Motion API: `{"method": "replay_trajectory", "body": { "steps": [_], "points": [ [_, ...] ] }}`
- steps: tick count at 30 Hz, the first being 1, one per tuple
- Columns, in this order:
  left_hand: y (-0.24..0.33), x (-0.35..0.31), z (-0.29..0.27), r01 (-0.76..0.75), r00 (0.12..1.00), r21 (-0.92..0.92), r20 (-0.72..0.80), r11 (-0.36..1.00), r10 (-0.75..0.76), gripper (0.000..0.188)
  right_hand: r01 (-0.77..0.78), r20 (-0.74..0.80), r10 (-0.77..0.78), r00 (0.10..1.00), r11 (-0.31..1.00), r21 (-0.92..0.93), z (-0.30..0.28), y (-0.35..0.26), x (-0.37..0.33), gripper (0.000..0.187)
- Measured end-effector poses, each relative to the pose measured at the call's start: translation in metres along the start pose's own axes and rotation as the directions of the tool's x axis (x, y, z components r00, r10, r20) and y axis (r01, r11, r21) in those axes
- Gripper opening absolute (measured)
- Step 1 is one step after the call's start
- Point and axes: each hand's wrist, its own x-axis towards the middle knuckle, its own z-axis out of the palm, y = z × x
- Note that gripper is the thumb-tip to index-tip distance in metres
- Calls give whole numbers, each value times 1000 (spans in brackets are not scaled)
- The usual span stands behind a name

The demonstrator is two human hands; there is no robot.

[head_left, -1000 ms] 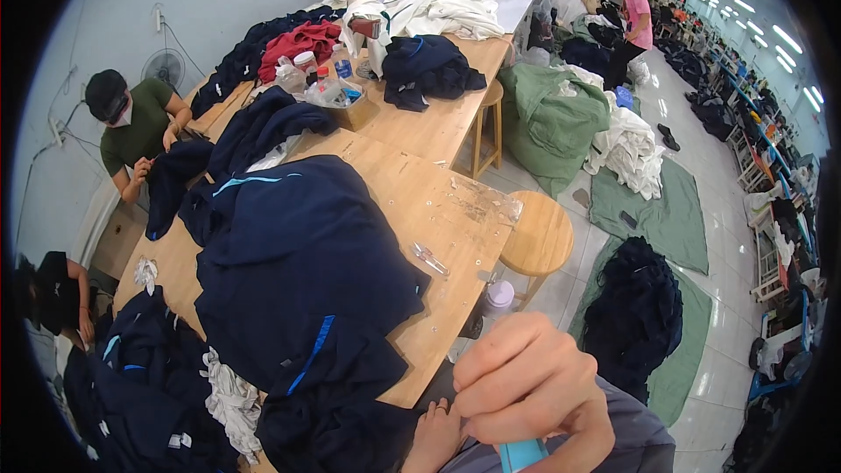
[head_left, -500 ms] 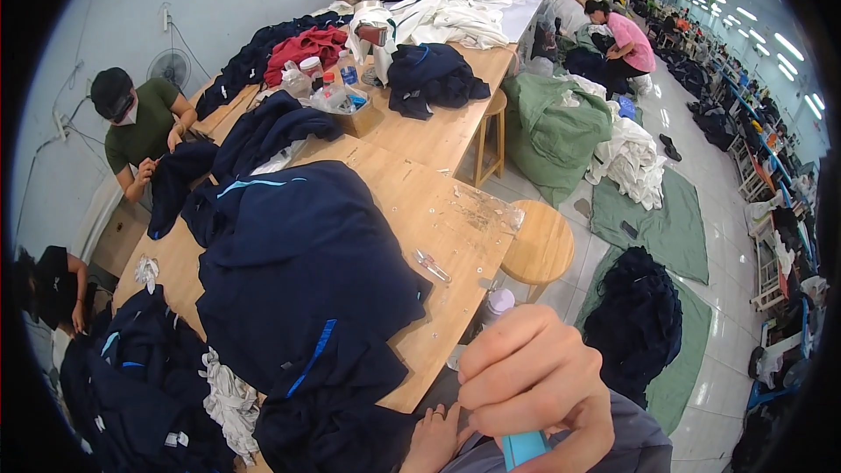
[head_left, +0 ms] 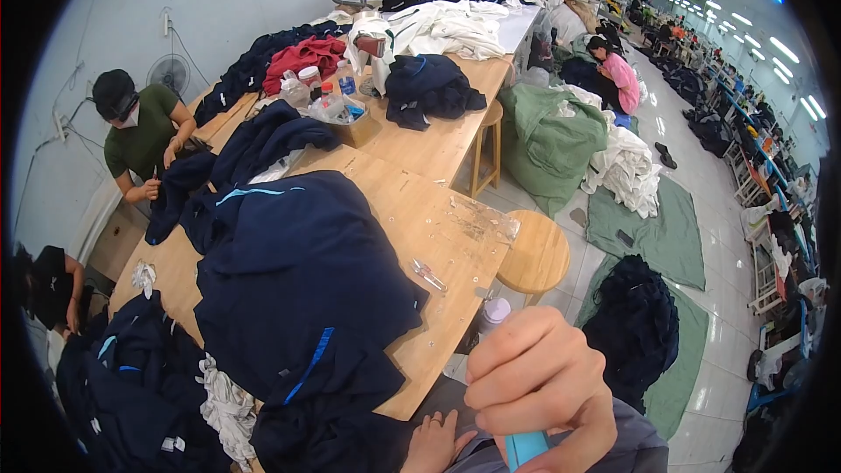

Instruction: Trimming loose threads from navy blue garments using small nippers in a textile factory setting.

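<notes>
My right hand (head_left: 541, 377) is raised close in front of me, its fingers curled round a light blue object (head_left: 524, 448). Only a short flat-sided end of that object shows below the fist, so its kind is hidden. My left hand (head_left: 431, 443) lies low beside it with fingers stretched out, resting on grey cloth at my lap and holding nothing. A dark navy garment (head_left: 302, 271) with bright blue strips spreads over the wooden table (head_left: 464, 232) to the left. Small thread snips (head_left: 429, 275) lie on the wood near the garment's right edge.
A round wooden stool (head_left: 534, 250) and a lilac-capped bottle (head_left: 496, 311) stand by the table edge. Navy cloth (head_left: 632, 324) is heaped on a green sheet on the floor. A green sack (head_left: 552, 140) stands farther off. A co-worker in green (head_left: 144, 131) handles navy cloth across the table.
My hands keep nearly the same pose while the view shifts slightly. The co-worker in green has moved their hands on the cloth. The distant person in pink has lowered and turned.
</notes>
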Motion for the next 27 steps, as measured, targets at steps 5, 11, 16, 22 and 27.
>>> {"method": "replay_trajectory", "body": {
  "steps": [5, 11, 16, 22, 27],
  "points": [
    [1, -1, 1, -27, 999, -9, -34, 1000, 27, 58, -57, 63, 56, 996, 998, 6, -5, -3, 5, 17],
    [2, -2, -4, -33, 999, -5, -6, 999, 33, 57, -105, 180, 86, 980, 990, 98, 3, -4, 14, 19],
    [-22, -13, 13, -106, 993, -225, -72, 968, 92, 58, -126, 215, 107, 971, 989, 77, 30, -12, 19, 20],
    [-33, -36, -40, -152, 885, -317, -466, 936, -14, 35, -168, 198, 128, 972, 965, 199, 60, -20, 21, 21],
    [-84, -56, -30, 57, 538, -202, -819, 978, -201, 35, -98, 219, 30, 975, 947, 306, 74, -21, 29, 27]
  ]
}}
